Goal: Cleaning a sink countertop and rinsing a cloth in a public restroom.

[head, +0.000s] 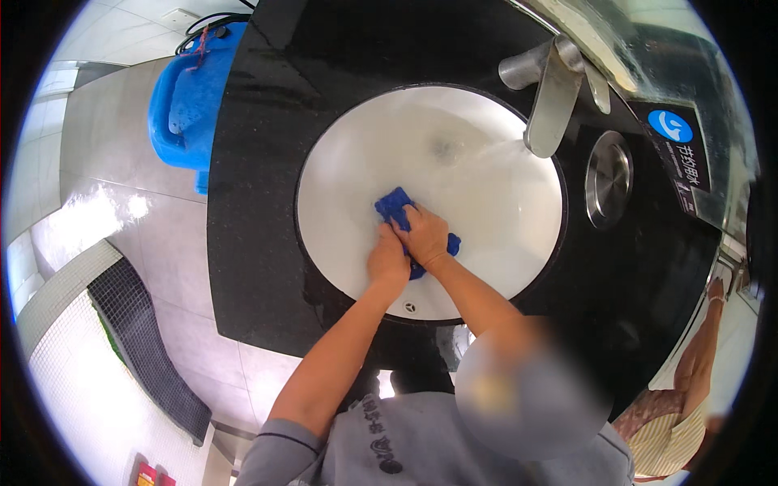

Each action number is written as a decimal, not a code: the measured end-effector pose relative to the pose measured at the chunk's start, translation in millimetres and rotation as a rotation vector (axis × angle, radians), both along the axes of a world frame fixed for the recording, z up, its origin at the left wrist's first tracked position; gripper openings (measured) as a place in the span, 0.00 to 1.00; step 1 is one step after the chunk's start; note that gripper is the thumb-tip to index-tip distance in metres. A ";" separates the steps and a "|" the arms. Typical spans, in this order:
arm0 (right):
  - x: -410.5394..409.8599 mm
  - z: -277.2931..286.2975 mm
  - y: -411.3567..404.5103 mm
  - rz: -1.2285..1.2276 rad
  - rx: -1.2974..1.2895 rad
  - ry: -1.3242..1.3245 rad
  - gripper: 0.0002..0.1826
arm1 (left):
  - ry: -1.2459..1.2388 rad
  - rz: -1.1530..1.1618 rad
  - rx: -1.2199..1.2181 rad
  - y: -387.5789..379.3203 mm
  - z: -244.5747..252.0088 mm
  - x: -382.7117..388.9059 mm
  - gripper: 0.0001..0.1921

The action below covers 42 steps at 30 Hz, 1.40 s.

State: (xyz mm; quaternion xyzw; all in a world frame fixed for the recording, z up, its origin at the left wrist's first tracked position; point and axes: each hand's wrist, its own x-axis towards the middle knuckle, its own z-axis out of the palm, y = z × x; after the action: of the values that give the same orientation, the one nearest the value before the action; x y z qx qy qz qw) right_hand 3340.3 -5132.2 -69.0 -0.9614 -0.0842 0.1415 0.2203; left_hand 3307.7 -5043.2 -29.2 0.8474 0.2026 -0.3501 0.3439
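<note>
Both of my hands are together low in a white oval washbasin (340, 164), gripping one bunched blue cloth (395, 203). My left hand (389, 258) holds it on the left side. My right hand (426, 236) closes around its middle, and folds of blue stick out above, to the right and below. Over the basin's upper right edge stands a metal faucet (553, 100). Water appears to run from it into the bowl. The drain looks blurred beneath the water. An overflow hole (410, 307) sits in the near wall.
A black stone countertop (261, 200) surrounds the basin. Right of the faucet lies a round metal lid (609, 179), near a sign (671, 152) bearing writing. Beyond the counter's left edge stands a blue plastic container (194, 103) with a black cable. Another person (671, 425) appears at far right.
</note>
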 end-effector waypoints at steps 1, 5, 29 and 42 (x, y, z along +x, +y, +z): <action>6.2 -2.9 -0.8 0.004 0.006 0.000 0.17 | 0.000 0.004 0.006 1.2 -0.2 -1.0 0.22; 53.4 -40.6 -33.4 0.038 -0.416 0.037 0.20 | -0.018 -0.262 0.078 -8.7 -4.7 1.8 0.24; 16.4 -36.1 -32.4 0.120 -0.070 -0.055 0.18 | -0.020 0.059 0.032 -18.8 -10.2 8.9 0.13; 87.6 -9.8 -111.9 -0.488 0.572 0.739 0.21 | -0.015 0.056 -0.012 -24.7 -25.2 3.2 0.13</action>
State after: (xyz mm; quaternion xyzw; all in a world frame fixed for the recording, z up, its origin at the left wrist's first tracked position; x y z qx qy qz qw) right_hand 3427.9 -5244.2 -78.8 -0.7406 0.1904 0.3869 0.5153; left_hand 3311.0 -5067.9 -54.4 0.8420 0.2216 -0.3349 0.3603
